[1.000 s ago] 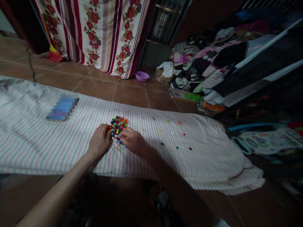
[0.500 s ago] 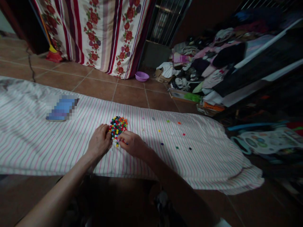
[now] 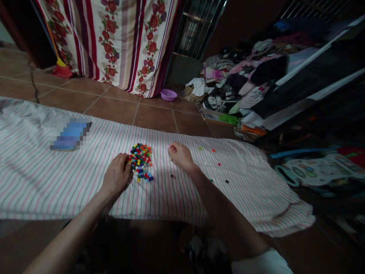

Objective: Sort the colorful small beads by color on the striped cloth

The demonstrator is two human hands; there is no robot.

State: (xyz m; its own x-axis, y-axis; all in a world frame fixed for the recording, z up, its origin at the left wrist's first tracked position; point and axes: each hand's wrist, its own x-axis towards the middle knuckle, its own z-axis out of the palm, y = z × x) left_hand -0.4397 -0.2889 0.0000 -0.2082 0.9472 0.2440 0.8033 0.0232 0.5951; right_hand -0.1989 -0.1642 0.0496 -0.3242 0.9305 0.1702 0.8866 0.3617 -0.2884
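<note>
The left hand (image 3: 117,173), fingers loosely extended, touches the cube pile (image 3: 141,160). Over the striped cloth (image 3: 94,173), the right hand (image 3: 180,155) curls its fingertips together; I can't tell around what.

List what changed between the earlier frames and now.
The right hand left the pile of colored pieces, moving right and farther from the person; a pink piece shows at its fingertips, gripped or not is unclear. Unchanged: left hand against the pile's left side, purple basin on the floor.
</note>
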